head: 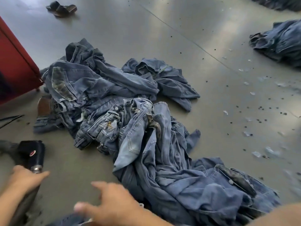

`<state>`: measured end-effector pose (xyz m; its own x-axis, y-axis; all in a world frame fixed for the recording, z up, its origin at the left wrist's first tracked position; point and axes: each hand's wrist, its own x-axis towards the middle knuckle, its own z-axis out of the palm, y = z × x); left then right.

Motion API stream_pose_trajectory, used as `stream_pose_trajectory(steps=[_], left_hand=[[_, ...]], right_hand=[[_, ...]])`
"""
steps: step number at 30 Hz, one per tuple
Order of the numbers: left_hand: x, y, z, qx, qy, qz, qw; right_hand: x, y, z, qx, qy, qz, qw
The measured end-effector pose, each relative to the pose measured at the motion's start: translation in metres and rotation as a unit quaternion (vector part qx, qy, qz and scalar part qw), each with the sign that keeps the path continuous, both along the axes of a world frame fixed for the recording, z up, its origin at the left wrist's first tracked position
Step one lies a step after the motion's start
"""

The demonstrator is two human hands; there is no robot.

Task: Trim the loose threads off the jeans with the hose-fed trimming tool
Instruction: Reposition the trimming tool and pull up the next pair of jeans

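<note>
A heap of several blue jeans (123,121) lies crumpled on the grey surface (146,38), reaching from the centre down to the lower right. The black trimming tool (32,152), with a red-and-white badge and a metal collar, lies at the lower left; its dark hose runs down under my left hand. My left hand (24,178) grips the tool just below the collar, thumb stretched to the right. My right hand (114,207) hovers blurred at the bottom centre, fingers spread, just left of the nearest jeans and holding nothing.
A red cabinet (14,66) stands at the left edge against the heap. More denim lies at the right edge (280,43) and a dark scrap (61,8) at the top left. Thread bits and specks (254,111) litter the right side.
</note>
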<state>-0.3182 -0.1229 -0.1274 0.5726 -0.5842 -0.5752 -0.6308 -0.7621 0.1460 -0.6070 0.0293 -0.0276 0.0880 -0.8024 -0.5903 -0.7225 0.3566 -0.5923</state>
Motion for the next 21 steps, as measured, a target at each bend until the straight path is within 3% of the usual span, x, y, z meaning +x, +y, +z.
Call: stream_pose_trajectory(steps=[1,3,4,6,7,8,12,16,19,21], left_hand=[[-0.002,0.015,0.007,0.0,0.018,-0.026,0.999],[0.007,0.041,0.016,-0.033,0.054,-0.072,0.995],[0.007,0.057,0.019,-0.036,0.051,-0.09,0.994],[0.001,0.087,0.023,-0.043,0.02,-0.149,0.988],[-0.009,0.1,0.028,-0.033,0.002,-0.185,0.982],[-0.017,0.11,0.029,-0.028,-0.01,-0.223,0.974],[-0.059,0.136,0.05,-0.039,-0.083,-0.289,0.953],[-0.099,0.161,0.093,-0.195,-0.071,-0.292,0.934],[-0.12,0.175,0.132,-0.357,-0.03,-0.34,0.87],[-0.136,0.177,0.166,-0.499,-0.016,-0.344,0.795]], right_hand=[[-0.018,-0.002,-0.003,-0.085,0.052,-0.057,0.993],[-0.079,-0.011,-0.01,-0.184,0.17,-0.213,0.944],[-0.115,-0.02,-0.015,-0.149,0.244,-0.256,0.924],[-0.168,-0.026,-0.02,0.057,0.2,-0.296,0.932],[-0.179,-0.027,-0.029,0.11,0.168,-0.302,0.932],[-0.18,-0.026,-0.037,0.121,0.143,-0.289,0.939],[-0.159,-0.006,-0.038,0.015,0.104,-0.218,0.97],[-0.133,0.044,-0.01,-0.048,0.083,-0.103,0.99],[-0.124,0.088,0.023,-0.107,0.104,0.052,0.987],[-0.12,0.119,0.044,-0.167,0.138,0.166,0.962]])
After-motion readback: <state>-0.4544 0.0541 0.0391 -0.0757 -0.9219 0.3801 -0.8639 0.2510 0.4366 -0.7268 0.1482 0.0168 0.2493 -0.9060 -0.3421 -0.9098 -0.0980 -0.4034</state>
